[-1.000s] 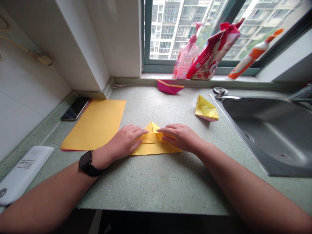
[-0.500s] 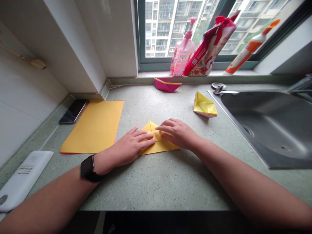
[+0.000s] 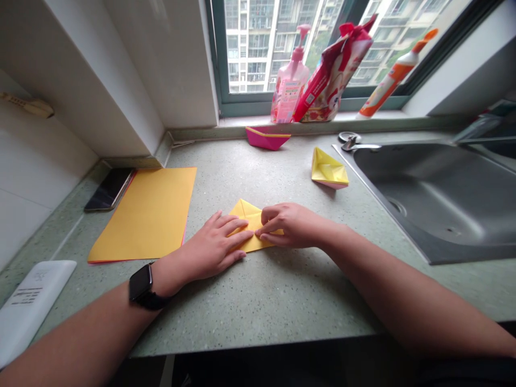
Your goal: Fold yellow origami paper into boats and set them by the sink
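Observation:
A sheet of folded yellow paper (image 3: 250, 214) with a pointed top lies on the counter, partly covered by both hands. My left hand (image 3: 215, 240) rests flat on its left side, fingers spread, a black watch on the wrist. Over the right side, my right hand (image 3: 288, 224) is curled, with index finger and thumb close together at the paper's surface near its middle. The right corner of the paper is hidden beneath that hand.
A stack of orange-yellow sheets (image 3: 149, 215) lies left, beside a dark phone (image 3: 109, 189) and a white device (image 3: 34, 306). Behind are a pink paper boat (image 3: 268, 141) and a yellow paper boat (image 3: 328, 171). A metal sink (image 3: 439, 199) is at right; bottles and a red bag (image 3: 332, 75) line the sill.
My right hand has curled its fingers and lowered them onto the paper's lower middle. My left hand stays flat, its thumb now showing below the paper. The whole view has shifted slightly.

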Demonstrator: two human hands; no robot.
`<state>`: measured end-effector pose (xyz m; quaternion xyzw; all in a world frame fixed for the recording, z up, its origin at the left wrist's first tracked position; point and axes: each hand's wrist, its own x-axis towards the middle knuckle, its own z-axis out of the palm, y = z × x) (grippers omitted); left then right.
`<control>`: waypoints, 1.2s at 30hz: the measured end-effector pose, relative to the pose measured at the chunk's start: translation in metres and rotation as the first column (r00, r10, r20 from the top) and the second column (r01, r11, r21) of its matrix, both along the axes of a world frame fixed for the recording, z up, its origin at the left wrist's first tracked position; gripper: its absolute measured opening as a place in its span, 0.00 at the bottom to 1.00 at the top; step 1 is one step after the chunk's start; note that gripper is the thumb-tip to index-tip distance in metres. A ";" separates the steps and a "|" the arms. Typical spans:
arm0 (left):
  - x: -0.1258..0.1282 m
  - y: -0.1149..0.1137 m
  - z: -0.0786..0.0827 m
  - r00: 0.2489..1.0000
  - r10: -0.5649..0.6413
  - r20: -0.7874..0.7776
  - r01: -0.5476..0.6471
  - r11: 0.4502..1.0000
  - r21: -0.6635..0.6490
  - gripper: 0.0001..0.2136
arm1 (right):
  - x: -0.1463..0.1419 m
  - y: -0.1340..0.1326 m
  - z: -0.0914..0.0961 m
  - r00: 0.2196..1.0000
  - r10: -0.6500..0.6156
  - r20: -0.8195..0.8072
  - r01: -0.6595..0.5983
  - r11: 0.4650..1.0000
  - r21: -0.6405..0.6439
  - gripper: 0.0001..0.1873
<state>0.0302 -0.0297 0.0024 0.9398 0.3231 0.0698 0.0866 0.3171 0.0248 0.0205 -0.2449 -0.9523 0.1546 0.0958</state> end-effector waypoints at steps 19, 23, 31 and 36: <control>-0.001 0.001 -0.001 1.000 0.011 0.029 -0.010 0.999 -0.044 0.21 | 0.034 0.009 0.031 0.911 -0.229 0.343 0.293 0.945 -0.147 0.21; -0.002 0.001 -0.003 0.998 0.016 0.055 -0.014 0.999 -0.039 0.20 | 0.043 0.008 0.032 0.881 -0.309 0.358 0.373 0.919 -0.125 0.22; -0.001 0.002 -0.002 0.999 0.013 0.037 -0.010 0.998 -0.064 0.20 | 0.033 0.005 0.042 0.859 -0.372 0.352 0.370 0.926 0.075 0.19; -0.001 0.001 0.000 0.994 0.046 0.102 -0.035 0.993 -0.110 0.25 | 0.018 0.004 0.029 0.970 -0.242 -0.009 0.240 0.958 0.158 0.15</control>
